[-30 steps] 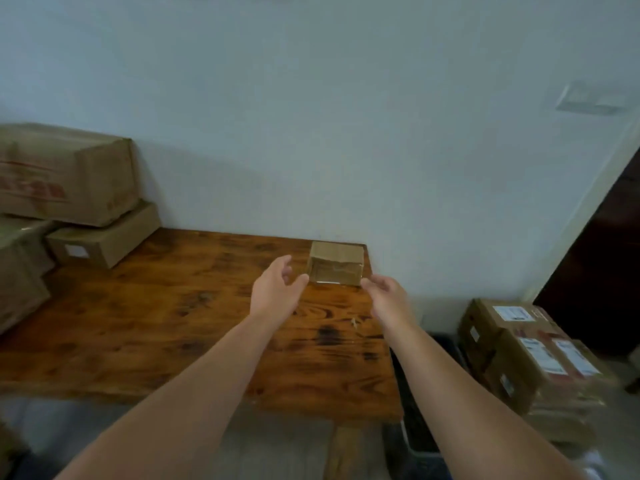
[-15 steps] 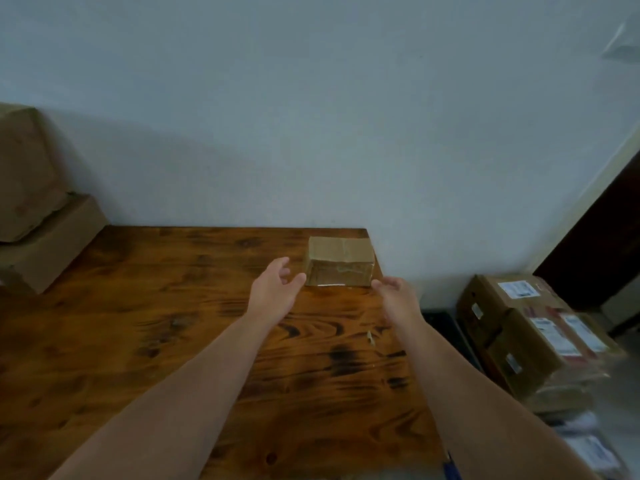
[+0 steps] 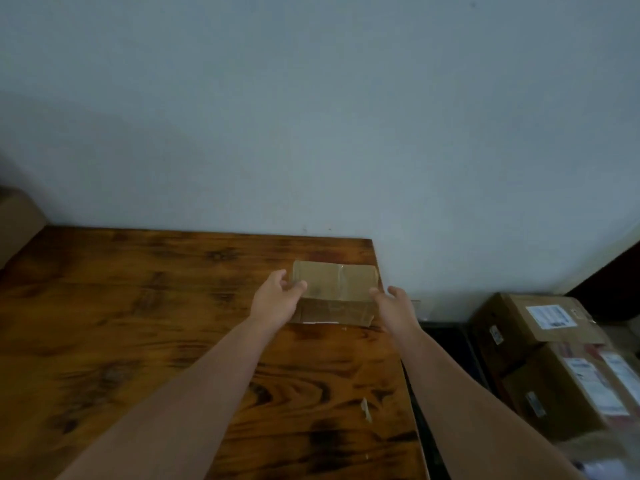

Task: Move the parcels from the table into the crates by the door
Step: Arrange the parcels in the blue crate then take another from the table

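One small taped parcel (image 3: 334,289) sits at the far right corner of the table (image 3: 138,323). Our left hand (image 3: 275,301) and right hand (image 3: 393,306) flank its ends, fingers loosely spread, gripping nothing. It looks light and stiff, and the tape may be slick, so we'd squeeze both ends. At least two boxes (image 3: 540,320) sit beyond the table's right edge.

Labels on floor boxes (image 3: 549,317) blurred; no text legible.

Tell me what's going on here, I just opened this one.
A person has both hands out to a taped parcel lying at the far right corner of the table: left hand at its left end, right hand at its right end, both open, no firm grip yet. Labelled boxes are stacked on the floor to the right.
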`<action>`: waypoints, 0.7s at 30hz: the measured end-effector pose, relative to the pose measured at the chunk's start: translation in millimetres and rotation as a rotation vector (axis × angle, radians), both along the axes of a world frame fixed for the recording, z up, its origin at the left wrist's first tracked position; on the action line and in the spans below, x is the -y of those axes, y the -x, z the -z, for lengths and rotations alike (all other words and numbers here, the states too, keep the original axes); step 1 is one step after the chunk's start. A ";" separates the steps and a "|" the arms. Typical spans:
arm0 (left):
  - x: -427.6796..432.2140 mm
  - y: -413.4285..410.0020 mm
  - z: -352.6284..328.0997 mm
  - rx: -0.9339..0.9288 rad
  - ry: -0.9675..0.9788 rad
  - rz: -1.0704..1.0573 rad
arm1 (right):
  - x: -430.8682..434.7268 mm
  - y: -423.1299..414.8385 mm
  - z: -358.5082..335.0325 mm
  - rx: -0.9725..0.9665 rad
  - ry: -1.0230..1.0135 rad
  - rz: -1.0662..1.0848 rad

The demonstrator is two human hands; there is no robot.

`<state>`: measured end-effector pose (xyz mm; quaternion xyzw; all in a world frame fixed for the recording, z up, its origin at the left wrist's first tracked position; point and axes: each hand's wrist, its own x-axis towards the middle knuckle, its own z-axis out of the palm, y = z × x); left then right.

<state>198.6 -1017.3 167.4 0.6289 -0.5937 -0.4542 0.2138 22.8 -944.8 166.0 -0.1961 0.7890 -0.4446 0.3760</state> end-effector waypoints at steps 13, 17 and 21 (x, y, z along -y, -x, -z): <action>-2.1 -1.4 -1.7 -0.148 -0.034 -0.019 | 6.3 -10.5 5.3 -0.017 0.025 -0.047; -13.6 -21.1 -24.7 -0.363 -0.081 -0.235 | -17.5 -24.5 -13.1 0.131 0.191 0.109; -33.4 -44.8 -41.3 -0.485 -0.189 -0.309 | -46.5 -49.8 -30.5 0.116 0.308 0.204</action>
